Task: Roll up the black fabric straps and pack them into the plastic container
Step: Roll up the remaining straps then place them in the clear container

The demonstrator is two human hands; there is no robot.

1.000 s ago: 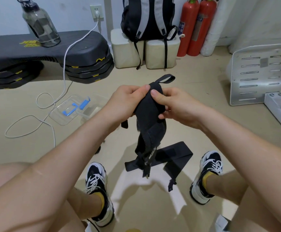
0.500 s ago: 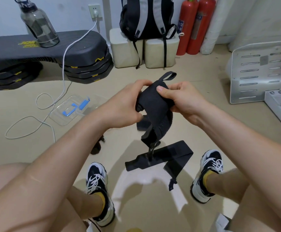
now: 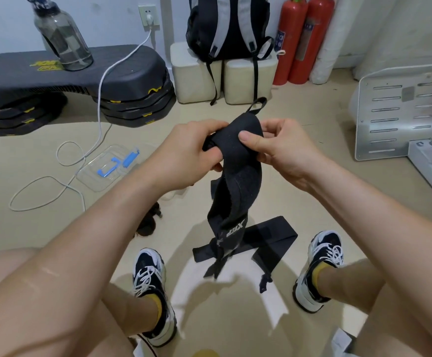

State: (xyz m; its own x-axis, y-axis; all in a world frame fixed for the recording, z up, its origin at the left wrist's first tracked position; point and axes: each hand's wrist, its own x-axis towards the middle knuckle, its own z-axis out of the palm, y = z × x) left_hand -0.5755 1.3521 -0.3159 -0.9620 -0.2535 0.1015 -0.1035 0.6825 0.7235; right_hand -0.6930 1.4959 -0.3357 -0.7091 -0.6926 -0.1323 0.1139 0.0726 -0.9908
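A black fabric strap (image 3: pixel 233 176) hangs in front of me, its top end wound into a short roll with a small loop sticking up. My left hand (image 3: pixel 186 153) grips the roll from the left, and my right hand (image 3: pixel 282 148) pinches it from the right with the thumb on top. The loose tail with white lettering dangles down to the floor. A second black strap (image 3: pixel 269 235) lies flat on the floor between my shoes. The clear plastic container (image 3: pixel 106 167) with blue clips sits on the floor to the left, apart from both hands.
A white cable (image 3: pixel 99 104) runs from the wall socket across the floor beside the container. A black step platform (image 3: pixel 81 81) with a water bottle stands at the back left, a backpack (image 3: pixel 227 27) and red extinguishers at the back, a white metal panel (image 3: pixel 400 112) at right.
Both hands have turned the strap's top end further into the roll and shifted it slightly. The hanging tail has swung and now shows its white lettering.
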